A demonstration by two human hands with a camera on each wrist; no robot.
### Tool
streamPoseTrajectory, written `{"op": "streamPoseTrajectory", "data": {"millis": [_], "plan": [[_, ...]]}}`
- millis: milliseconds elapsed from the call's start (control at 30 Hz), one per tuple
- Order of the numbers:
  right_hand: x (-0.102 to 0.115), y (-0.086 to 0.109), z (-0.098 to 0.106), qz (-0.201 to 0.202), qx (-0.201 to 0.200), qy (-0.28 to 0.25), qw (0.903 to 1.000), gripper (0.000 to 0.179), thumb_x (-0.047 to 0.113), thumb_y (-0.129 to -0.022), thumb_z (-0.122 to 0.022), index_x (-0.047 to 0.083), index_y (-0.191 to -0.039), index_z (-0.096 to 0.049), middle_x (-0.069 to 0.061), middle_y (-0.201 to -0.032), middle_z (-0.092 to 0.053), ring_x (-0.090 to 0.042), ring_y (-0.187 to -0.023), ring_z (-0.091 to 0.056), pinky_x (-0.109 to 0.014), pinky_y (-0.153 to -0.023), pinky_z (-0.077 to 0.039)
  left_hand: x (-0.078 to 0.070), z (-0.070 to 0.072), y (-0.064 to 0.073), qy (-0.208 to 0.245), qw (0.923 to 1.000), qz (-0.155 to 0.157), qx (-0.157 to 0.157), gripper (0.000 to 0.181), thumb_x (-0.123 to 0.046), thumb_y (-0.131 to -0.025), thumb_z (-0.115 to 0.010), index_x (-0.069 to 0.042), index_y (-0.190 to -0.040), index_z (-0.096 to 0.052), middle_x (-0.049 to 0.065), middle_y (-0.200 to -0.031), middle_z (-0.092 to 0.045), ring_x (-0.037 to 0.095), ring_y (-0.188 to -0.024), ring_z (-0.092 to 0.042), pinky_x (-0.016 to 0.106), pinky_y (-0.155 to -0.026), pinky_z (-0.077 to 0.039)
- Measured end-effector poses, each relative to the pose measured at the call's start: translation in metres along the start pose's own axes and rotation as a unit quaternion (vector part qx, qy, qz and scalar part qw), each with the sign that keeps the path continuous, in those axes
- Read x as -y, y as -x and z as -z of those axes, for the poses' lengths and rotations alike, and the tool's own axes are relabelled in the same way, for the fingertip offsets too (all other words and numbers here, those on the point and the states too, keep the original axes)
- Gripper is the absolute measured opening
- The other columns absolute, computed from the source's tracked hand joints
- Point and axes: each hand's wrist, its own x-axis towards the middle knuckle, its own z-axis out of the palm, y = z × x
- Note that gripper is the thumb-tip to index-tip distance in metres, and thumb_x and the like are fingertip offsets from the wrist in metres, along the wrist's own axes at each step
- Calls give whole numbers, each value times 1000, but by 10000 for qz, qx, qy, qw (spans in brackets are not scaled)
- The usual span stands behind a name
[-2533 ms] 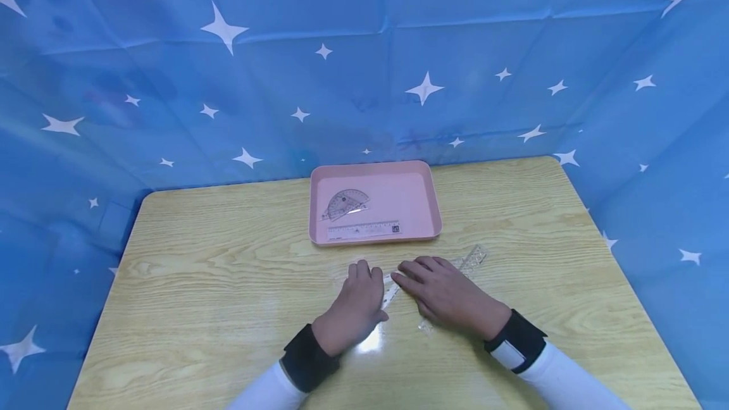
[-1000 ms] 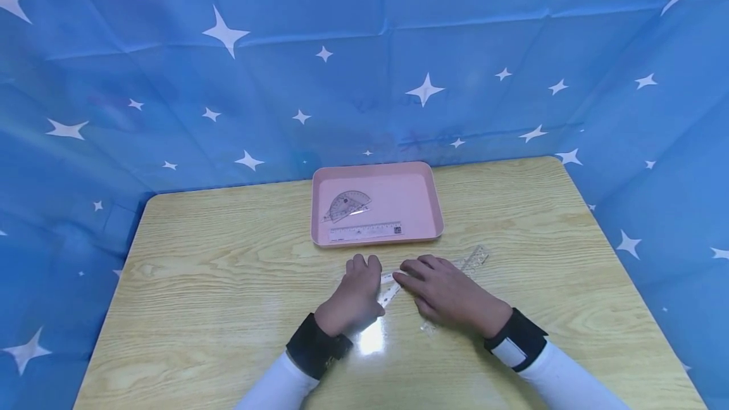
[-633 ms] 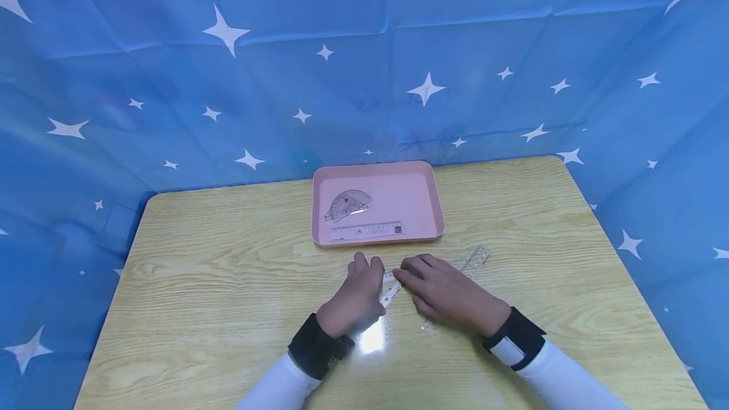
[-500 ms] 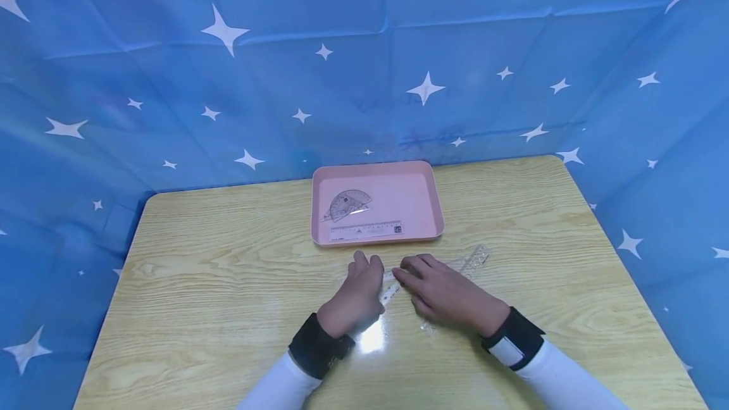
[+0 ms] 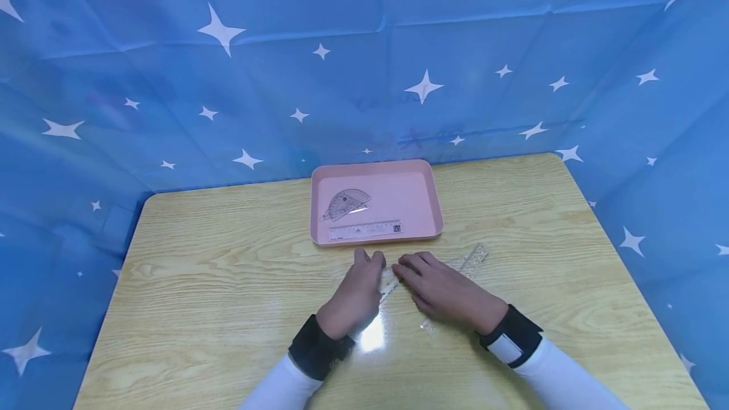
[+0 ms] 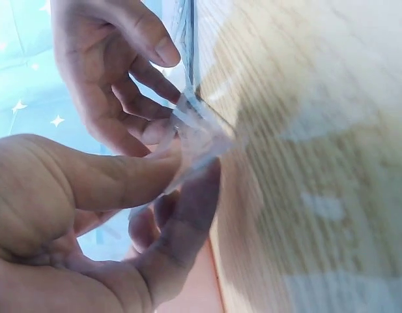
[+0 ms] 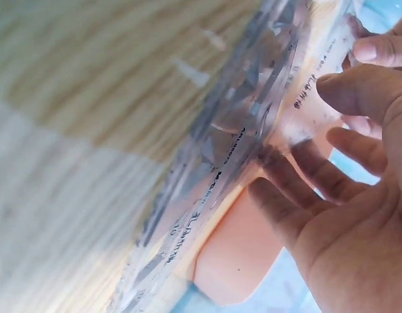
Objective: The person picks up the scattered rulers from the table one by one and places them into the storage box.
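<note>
Between the hands on the table lie clear plastic pieces with dark print, among them what looks like a clear ruler (image 5: 474, 258) slanting out past the right hand. My left hand (image 5: 350, 295) pinches a thin clear plastic corner (image 6: 202, 138) between thumb and fingers. Whether it is a sleeve or part of a ruler, I cannot tell. My right hand (image 5: 447, 291) lies over the ruler's middle. In the right wrist view its fingertips touch the printed clear plastic (image 7: 220, 173), with the thumb apart from the fingers. Both hands cover much of the pieces.
Behind the hands stands a pink tray (image 5: 407, 198). In its left half a clear protractor (image 5: 348, 203) overlaps another clear piece, and a clear ruler (image 5: 364, 230) lies along the front. A glare spot (image 5: 373, 334) shines on the wooden table (image 5: 228, 283). A blue star-patterned cloth (image 5: 342, 100) hangs behind.
My left hand has shifted slightly away from me and turned a little. Less of the pale plastic strip shows between the hands. The right hand stays nearly in place; the tray is unchanged.
</note>
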Motion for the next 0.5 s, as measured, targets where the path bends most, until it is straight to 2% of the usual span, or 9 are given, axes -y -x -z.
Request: {"op": "streamPoseTrajectory", "data": {"millis": [233,400,500], "plan": [[1,-5,-2,-64,-327,-325,9989,36,12,-105,-54,6,-140,-58,-8,-131,-62,-25,-122,-59,-38,-105,-52,6,2,3,440,9986,-172,-254,43,17,-87,-55,-7,-123,-54,9,-104,-41,17,-68,-48,24,-56,-43],[2,-8,1,-251,-301,-457,9982,41,11,-106,-54,5,-146,-53,-9,-129,-63,-22,-118,-61,-36,-101,-54,10,4,6,739,9956,-378,-423,48,18,-84,-57,-11,-123,-56,5,-99,-40,15,-72,-45,24,-58,-40],[2,-9,4,-403,-146,-632,9971,44,10,-106,-53,6,-149,-50,-7,-120,-62,-18,-106,-60,-34,-91,-55,10,6,8,870,9944,-377,-462,44,15,-87,-60,-12,-123,-60,6,-98,-42,15,-76,-45,24,-63,-42]]}}
